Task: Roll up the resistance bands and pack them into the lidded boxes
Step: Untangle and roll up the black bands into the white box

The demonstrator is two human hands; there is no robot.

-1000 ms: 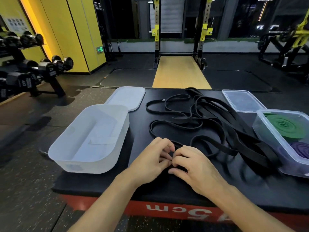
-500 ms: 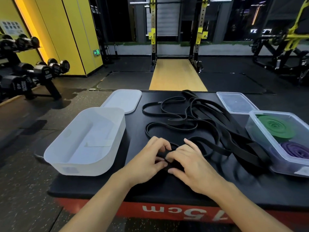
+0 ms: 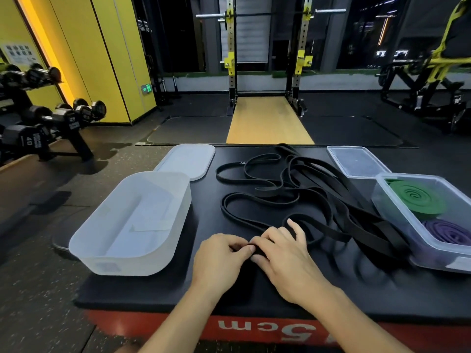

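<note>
Loose black resistance bands point(image 3: 293, 197) lie tangled across the middle of a black padded platform point(image 3: 382, 284). My left hand point(image 3: 219, 258) and my right hand point(image 3: 283, 253) meet at the near end of one black band, and both pinch a small rolled start of it between fingertips. An empty white box point(image 3: 132, 225) stands to the left, its white lid point(image 3: 188, 160) behind it. On the right a clear box point(image 3: 397, 220) holds a rolled green band point(image 3: 418, 198) and a rolled purple band point(image 3: 451, 231). Its clear lid point(image 3: 356, 161) lies behind it.
The platform has a red front face point(image 3: 254, 329) with white print. A dumbbell rack point(image 3: 38, 128) stands on the floor at the left. A squat rack point(image 3: 267, 59) with a wooden lifting strip stands beyond the platform, and a yellow gym machine point(image 3: 433, 72) is at the far right.
Both hands stay at the near end of the black band; their fingers have shifted slightly around the small roll. The view has tilted a little.
</note>
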